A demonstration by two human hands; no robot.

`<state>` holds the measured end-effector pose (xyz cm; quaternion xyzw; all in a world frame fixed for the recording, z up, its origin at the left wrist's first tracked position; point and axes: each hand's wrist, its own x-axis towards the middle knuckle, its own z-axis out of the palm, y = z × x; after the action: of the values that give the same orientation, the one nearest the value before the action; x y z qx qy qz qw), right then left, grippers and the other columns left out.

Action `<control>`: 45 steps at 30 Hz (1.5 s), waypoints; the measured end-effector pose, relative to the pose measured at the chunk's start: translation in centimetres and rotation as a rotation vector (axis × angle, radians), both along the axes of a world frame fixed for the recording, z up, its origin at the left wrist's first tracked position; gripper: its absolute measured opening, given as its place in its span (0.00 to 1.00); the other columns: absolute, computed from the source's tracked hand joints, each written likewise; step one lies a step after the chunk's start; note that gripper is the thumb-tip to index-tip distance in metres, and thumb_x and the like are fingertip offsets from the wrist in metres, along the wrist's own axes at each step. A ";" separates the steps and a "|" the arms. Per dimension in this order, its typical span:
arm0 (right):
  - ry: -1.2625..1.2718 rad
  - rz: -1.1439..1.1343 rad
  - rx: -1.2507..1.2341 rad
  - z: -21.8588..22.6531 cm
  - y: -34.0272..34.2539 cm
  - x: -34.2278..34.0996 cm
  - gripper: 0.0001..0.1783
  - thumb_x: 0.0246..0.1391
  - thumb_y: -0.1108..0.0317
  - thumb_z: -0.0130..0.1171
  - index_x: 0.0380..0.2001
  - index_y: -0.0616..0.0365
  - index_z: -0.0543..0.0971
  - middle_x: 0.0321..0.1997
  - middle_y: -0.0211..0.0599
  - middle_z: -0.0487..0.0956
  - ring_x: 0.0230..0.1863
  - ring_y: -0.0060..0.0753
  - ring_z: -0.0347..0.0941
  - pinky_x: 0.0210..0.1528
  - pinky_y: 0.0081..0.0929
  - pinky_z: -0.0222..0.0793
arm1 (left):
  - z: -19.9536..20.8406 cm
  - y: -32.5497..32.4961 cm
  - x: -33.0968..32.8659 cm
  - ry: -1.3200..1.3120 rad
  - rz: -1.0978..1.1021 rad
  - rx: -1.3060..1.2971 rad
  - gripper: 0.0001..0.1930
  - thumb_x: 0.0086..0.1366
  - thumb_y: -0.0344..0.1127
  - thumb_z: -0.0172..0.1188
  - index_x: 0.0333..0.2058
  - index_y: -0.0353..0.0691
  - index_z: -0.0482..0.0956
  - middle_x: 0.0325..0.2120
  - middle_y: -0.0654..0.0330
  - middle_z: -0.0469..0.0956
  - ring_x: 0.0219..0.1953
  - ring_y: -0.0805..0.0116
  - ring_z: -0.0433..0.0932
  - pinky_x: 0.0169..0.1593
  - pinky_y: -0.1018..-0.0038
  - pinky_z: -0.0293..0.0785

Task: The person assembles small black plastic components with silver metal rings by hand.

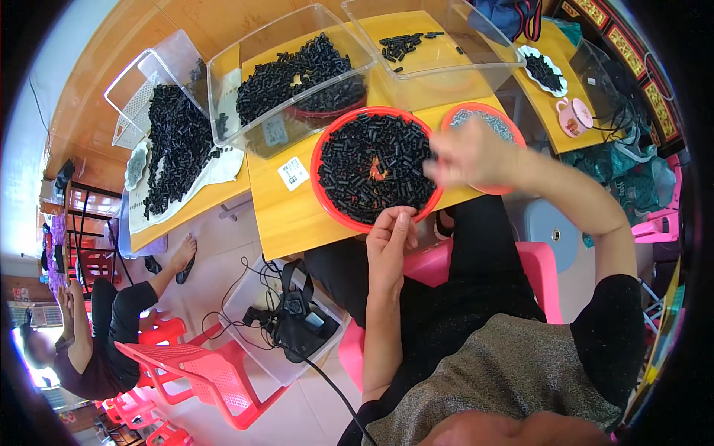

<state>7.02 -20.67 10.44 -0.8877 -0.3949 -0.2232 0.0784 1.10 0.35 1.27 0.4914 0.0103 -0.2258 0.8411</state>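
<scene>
A red basin [321, 192] full of short black cylindrical pieces [361, 152] stands on the yellow table [286, 227] in front of me. My left hand [392, 229] is at its near rim, fingers closed with thumb against forefinger. Whatever they pinch is too small to make out. Over the gap between the basin and a smaller red bowl [448, 117] is my right hand [468, 154], its fingers smeared by motion. Small grey metal-looking pieces [487, 120] fill that bowl, partly hidden behind my right hand. A reddish patch shows among the black pieces.
Clear plastic bins [223, 97] with black pieces stand behind the basin. More black pieces [175, 145] lie heaped at left. At right are a white dish [556, 91] and a pink mug [576, 117]. A person [111, 312] sits at far left, near a red chair [201, 364].
</scene>
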 end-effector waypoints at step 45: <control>0.316 -0.754 0.430 -7.9 -6.8 -5.4 0.04 0.47 0.71 0.59 0.26 0.59 0.77 0.26 0.39 0.74 0.30 0.42 0.73 0.33 0.34 0.67 | 0.6 -0.5 -0.1 -0.080 0.270 0.085 0.12 0.65 0.30 0.52 0.46 0.32 0.75 0.33 0.59 0.80 0.24 0.82 0.72 0.24 0.89 0.61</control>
<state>1.58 -27.46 2.49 -0.9561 0.0278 -0.1748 0.2336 0.96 -0.16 1.83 0.5295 0.0522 -0.0902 0.8419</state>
